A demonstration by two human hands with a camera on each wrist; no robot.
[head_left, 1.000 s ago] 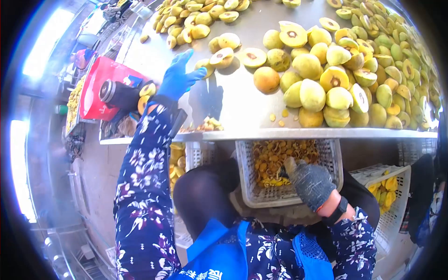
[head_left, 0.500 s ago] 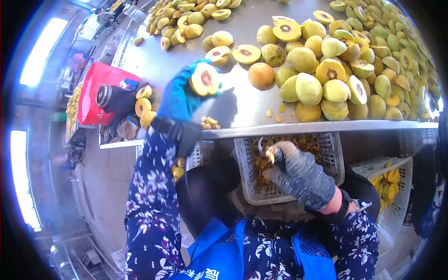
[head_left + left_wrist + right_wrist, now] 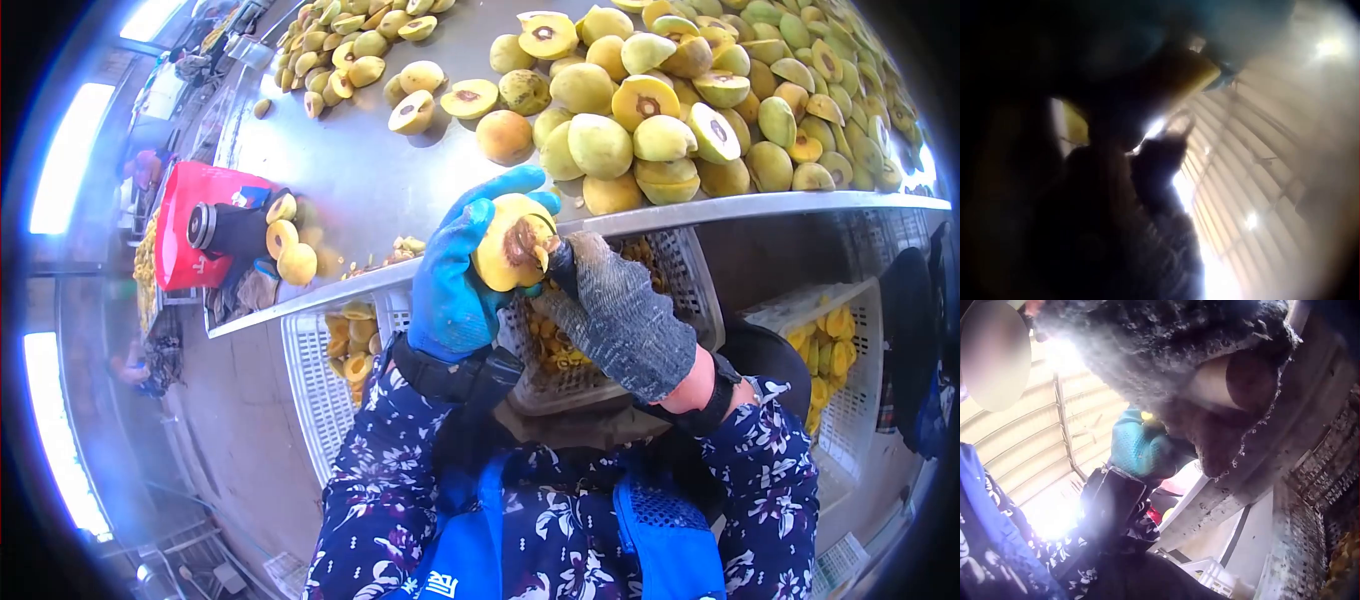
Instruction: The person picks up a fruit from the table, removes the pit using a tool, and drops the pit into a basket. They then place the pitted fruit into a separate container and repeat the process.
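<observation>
Two gloved hands worked at the near edge of a metal surface. The left hand, gloved in blue, was curled round a fruit half, whose cut face showed a brown centre. The right hand, in grey knit, was closed about the dark handle of a tool, its working end at the cut face; in the left wrist view most of this lay in shadow. On the surface, a large heap of whole and halved fruit lay to the right and a smaller pile at the far left. Below the edge stood a crate of yellow pieces, partly hidden by the right hand. A red bag lay at left, beside a black flask.
</observation>
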